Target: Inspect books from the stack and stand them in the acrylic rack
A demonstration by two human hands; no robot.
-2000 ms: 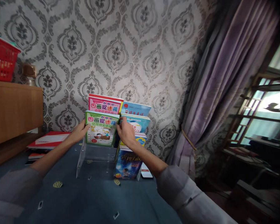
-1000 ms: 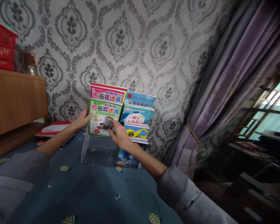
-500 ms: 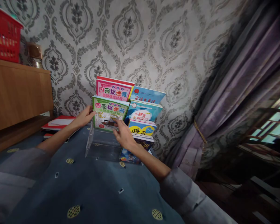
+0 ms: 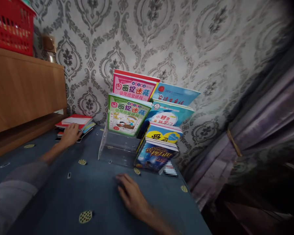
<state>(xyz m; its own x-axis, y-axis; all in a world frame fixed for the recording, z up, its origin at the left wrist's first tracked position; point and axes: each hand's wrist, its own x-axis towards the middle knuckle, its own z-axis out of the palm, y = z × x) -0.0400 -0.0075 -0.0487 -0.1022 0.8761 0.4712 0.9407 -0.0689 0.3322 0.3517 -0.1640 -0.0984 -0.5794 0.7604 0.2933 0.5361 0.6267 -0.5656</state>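
Note:
My left hand (image 4: 71, 134) reaches to a stack of books (image 4: 87, 125) beside the wooden cabinet, its fingers laid over the red book (image 4: 74, 120) on top. Low over the tabletop is my right hand (image 4: 133, 197), somewhat blurred, fingers loosely bent and apart, with nothing in it. Between and beyond the hands stands a clear stepped book rack (image 4: 117, 148). Its left side holds a green picture book (image 4: 128, 119) in front of a pink one (image 4: 134, 87). On the right side are blue books (image 4: 171, 114), a yellow-and-blue one (image 4: 165, 132) and a dark blue one (image 4: 156, 155).
A dark blue patterned cloth (image 4: 93, 189) covers the table. At left, a wooden cabinet (image 4: 26, 91) carries a red plastic basket (image 4: 12, 29) and a brown-lidded jar (image 4: 49, 47). A patterned wall is behind; a tied curtain (image 4: 225, 163) hangs at right.
My left hand has left the green book and moved left to the stack. My right hand has let go of the green book and drawn back over the tabletop. The view has shifted left.

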